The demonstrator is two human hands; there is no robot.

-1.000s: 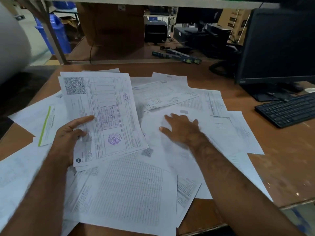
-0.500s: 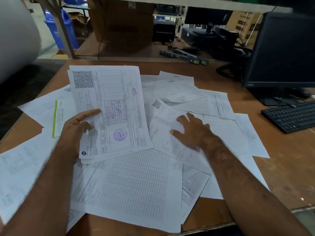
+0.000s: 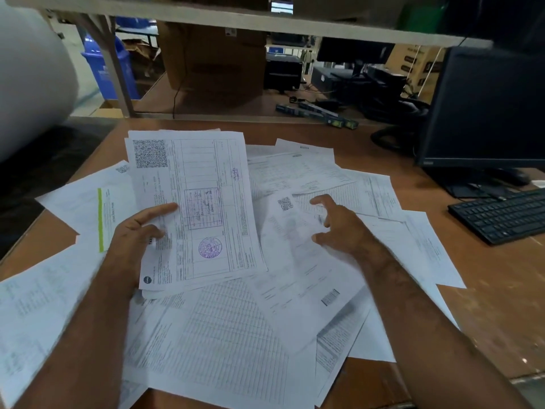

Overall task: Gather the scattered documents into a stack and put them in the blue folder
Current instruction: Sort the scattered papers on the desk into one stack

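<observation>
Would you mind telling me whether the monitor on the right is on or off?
Apparently off: the monitor screen is uniformly dark, showing no image or glow.

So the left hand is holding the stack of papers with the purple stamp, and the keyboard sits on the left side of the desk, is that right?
Not quite: the keyboard sits on the right side of the desk, below the monitor, as the head view shows. The left hand does hold the stack of papers with the purple stamp.
</observation>
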